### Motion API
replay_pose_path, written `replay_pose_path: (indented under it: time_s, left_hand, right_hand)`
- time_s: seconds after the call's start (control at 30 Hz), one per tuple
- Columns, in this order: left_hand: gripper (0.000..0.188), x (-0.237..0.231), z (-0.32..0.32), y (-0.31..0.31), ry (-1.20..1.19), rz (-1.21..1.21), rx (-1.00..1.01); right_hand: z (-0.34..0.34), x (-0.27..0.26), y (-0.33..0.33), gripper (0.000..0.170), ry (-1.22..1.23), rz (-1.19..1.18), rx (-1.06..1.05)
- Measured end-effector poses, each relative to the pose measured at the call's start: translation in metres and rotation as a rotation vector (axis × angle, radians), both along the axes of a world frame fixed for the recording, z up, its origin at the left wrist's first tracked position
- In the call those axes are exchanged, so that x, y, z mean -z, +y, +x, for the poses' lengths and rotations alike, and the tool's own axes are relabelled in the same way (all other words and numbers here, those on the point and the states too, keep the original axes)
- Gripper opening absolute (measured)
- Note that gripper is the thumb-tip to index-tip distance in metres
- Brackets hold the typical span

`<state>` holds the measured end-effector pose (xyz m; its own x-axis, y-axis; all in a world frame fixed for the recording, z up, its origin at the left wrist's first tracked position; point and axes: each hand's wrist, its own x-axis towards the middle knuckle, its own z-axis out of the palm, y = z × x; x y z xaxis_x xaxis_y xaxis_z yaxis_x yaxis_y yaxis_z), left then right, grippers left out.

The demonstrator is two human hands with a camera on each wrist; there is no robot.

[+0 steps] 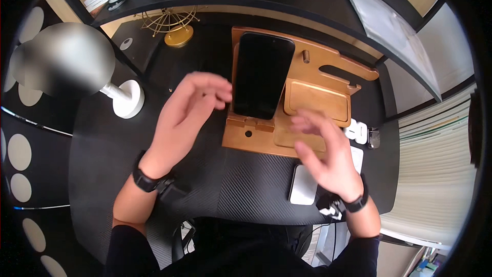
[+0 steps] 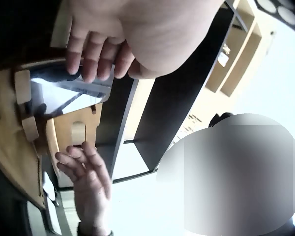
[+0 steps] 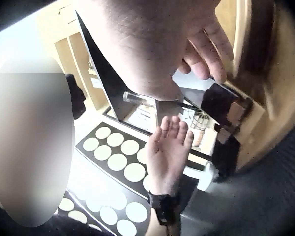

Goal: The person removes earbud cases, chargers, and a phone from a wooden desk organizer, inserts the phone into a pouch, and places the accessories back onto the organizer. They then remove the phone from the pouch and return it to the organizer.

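A black smartphone [image 1: 264, 77] leans upright on a wooden desk organizer [image 1: 236, 140], its lower edge resting behind the small front ledge. Just left of the phone, my left hand [image 1: 179, 118] is raised with relaxed, slightly bent fingers and nothing in them. My right hand [image 1: 332, 159] hovers over the organizer's lower right part, fingers spread loosely and holding nothing. Behind that hand lies the organizer's shallow wooden tray [image 1: 318, 103]. In the left wrist view the left fingers [image 2: 90, 69] overlap the phone's glossy screen [image 2: 64, 96].
A silver rounded block [image 1: 303, 187] lies on the black desk [image 1: 246, 190] below the right hand. White earbuds [image 1: 356, 132] sit right of the organizer. A white lamp [image 1: 128, 100] and a gold wheel ornament [image 1: 178, 36] stand left. A dark shelf [image 1: 266, 0] spans the back.
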<state>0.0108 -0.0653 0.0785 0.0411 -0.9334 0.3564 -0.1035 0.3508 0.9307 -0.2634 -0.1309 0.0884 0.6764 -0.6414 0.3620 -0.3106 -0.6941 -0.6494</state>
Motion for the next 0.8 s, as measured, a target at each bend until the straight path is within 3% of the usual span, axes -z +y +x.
replay_pose_path:
  time_s: [0.07,0.17,0.37,0.8]
  left_hand:
    - [0.029,0.001,-0.002,-0.012,-0.087,-0.025,-0.087]
    - [0.036,0.008,-0.010,-0.022,-0.160,-0.049,-0.151]
    - [0.047,0.012,-0.018,-0.017,-0.299,-0.068,-0.187]
    - [0.057,0.012,-0.030,-0.004,-0.093,-0.117,-0.129]
  right_hand:
    - [0.020,0.006,-0.016,0.043,-0.145,0.175,0.020]
    - [0.039,-0.012,-0.025,0.041,-0.133,0.184,0.151]
    - [0.047,-0.004,-0.025,0.042,-0.102,0.186,0.175]
    - [0.047,0.005,-0.028,0.052,-0.234,-0.002,0.107]
